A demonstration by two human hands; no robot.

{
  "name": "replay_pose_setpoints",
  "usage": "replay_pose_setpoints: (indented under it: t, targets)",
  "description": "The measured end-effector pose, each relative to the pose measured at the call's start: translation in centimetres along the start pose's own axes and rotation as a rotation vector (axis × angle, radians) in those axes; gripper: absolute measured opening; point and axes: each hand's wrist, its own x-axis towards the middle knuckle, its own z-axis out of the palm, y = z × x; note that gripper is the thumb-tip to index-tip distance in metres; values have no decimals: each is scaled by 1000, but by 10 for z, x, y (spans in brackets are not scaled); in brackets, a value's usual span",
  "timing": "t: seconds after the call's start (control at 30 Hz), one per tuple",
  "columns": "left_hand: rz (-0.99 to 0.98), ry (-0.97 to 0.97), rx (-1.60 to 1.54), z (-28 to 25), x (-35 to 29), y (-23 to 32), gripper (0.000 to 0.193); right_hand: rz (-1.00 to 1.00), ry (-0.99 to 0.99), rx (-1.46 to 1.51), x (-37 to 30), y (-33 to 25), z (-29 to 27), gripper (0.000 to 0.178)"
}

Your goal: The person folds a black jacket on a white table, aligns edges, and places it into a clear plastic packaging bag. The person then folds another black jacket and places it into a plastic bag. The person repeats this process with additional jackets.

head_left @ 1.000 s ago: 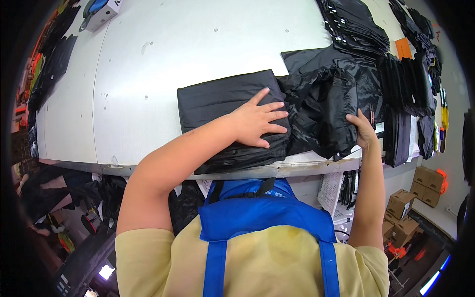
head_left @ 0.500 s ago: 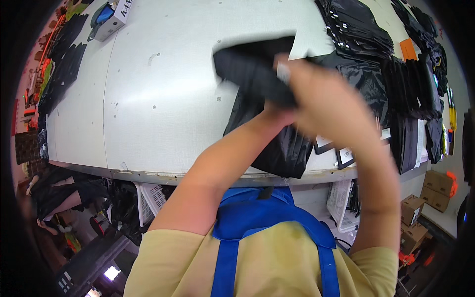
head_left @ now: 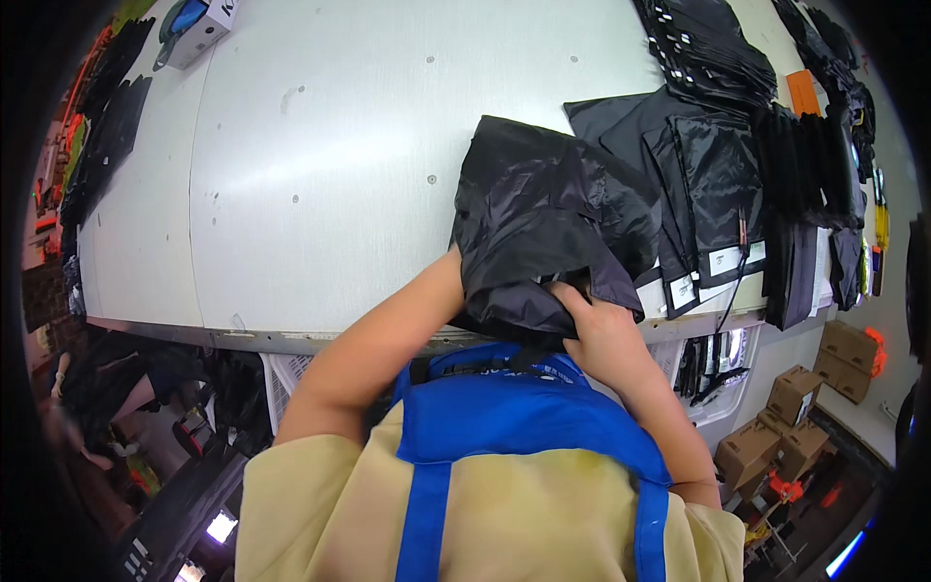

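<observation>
A black fabric pouch or bag [head_left: 543,209], loose and wrinkled, is spread over the table's near edge in front of me. My left forearm [head_left: 393,325] reaches up to its left side, and the hand itself is hidden by the black cloth. At the lower right of the pouch, my right hand [head_left: 609,339] is closed on its folded edge, beside a dark opening. The thumb lies along that opening. What is inside cannot be seen.
Flat black pouches [head_left: 713,184] with white labels lie to the right, with a thin dark tool [head_left: 743,238] on them. Behind is a black stack [head_left: 713,48]. A white box [head_left: 199,34] stands far left. White crates [head_left: 281,388] and cardboard boxes [head_left: 752,451] are below table level.
The black cloth was blurred and raised over the table; now it is lower and nearer to me. My right hand has come down toward the table edge, and my left is now covered.
</observation>
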Motion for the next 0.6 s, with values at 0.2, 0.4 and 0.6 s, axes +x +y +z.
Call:
replay_pose_setpoints:
  t: [0.2, 0.4, 0.6]
  targets:
    - [-222, 199, 352, -47, -110, 54, 52, -219, 186, -310, -4, 10, 43, 56]
    - [-81, 209, 511, -4, -84, 62, 36, -299, 201, -236, -12, 5, 51, 43]
    - [51, 139, 472, 0, -92, 51, 29, -123, 621, 377, 2, 7, -27, 32]
